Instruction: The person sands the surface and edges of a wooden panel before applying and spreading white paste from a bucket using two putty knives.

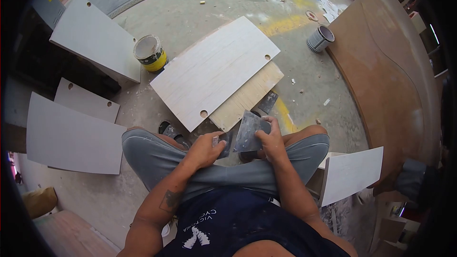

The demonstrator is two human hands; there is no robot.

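My left hand is closed round a small dark filler spreader, its thumb pressed on the near face. A larger grey filler spreader, smeared with pale filler, is gripped by my right hand, thumb on its face. Both blades are held between my knees, a short way apart. Just beyond them lies a white-coated panel with a round hole near each of two corners. It rests over a bare wooden board, whose near side sticks out. A dark flat plate is at the board's right end.
A yellow-and-black can stands by the panel's far left corner. Another tin is at the right, against a big brown board. White panels lean at left; another white panel stands by my right knee.
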